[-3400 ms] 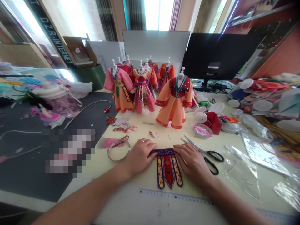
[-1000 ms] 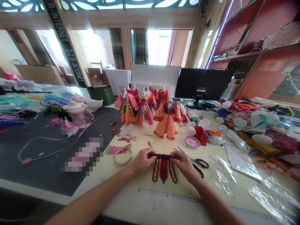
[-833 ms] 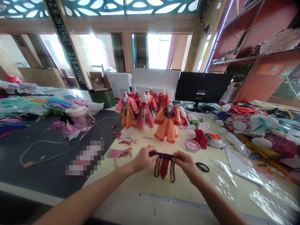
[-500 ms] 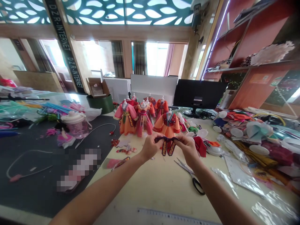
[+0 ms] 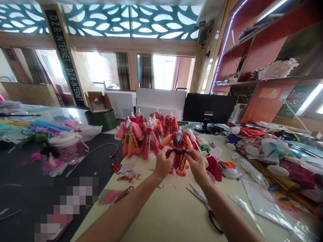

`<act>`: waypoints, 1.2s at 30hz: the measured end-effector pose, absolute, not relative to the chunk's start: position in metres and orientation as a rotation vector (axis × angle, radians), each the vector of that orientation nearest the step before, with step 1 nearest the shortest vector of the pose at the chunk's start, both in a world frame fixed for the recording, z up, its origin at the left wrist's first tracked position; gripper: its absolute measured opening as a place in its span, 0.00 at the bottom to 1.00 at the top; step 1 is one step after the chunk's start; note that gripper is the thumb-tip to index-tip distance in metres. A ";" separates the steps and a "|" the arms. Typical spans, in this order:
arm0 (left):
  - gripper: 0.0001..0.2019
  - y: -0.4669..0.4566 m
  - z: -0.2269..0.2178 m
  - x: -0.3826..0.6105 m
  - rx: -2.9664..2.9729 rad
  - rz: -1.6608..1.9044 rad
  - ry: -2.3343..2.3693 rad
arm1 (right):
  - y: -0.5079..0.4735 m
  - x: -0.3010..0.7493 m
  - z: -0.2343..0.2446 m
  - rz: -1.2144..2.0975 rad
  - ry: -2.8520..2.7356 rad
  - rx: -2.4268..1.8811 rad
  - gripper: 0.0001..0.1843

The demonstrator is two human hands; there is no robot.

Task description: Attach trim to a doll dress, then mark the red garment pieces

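Observation:
My left hand (image 5: 163, 164) and my right hand (image 5: 196, 164) pinch the two ends of a dark doll-dress waistband (image 5: 179, 152). Two patterned strips with dark edging hang from its middle. Directly behind it stands a small orange doll dress (image 5: 176, 137) with a red top, on a white stand. The band is held across the front of this dress at waist height; whether it touches the cloth I cannot tell. Scissors (image 5: 199, 195) lie partly open on the table beside my right forearm.
Several more doll dresses (image 5: 149, 136) stand behind on the left. Fabric scraps (image 5: 130, 176) lie left of my hands. Heaped cloth and white cups (image 5: 252, 150) crowd the right side. A black monitor (image 5: 210, 108) and a plastic jar (image 5: 68, 148) stand farther off.
Both hands have brought the waistband closer to the orange dress, and its strips now overlap the skirt. My view has shifted, with the tabletop lower in the picture.

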State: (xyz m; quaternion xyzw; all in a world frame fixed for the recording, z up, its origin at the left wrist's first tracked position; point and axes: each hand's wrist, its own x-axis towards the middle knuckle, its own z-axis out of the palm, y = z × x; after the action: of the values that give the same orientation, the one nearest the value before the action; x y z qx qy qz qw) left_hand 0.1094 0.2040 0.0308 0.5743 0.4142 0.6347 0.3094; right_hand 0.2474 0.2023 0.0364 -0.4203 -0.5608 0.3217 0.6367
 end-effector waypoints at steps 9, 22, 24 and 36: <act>0.05 0.213 0.032 0.109 1.460 1.746 1.067 | 0.212 0.247 0.035 0.712 -1.243 -0.945 0.11; 0.05 0.233 0.030 0.106 1.424 1.744 1.033 | 0.221 0.247 0.038 0.755 -1.198 -0.948 0.12; 0.05 0.235 0.031 0.105 1.415 1.745 1.023 | 0.223 0.248 0.037 0.760 -1.202 -0.950 0.12; 0.04 0.233 0.034 0.100 1.397 1.739 1.024 | 0.229 0.247 0.035 0.740 -1.223 -0.969 0.12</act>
State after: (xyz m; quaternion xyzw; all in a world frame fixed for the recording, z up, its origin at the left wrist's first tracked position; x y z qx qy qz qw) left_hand 0.1004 0.2327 0.0337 0.5360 0.3930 0.6669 0.3369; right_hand 0.2472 0.2286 0.0346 -0.4266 -0.5385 0.3255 0.6497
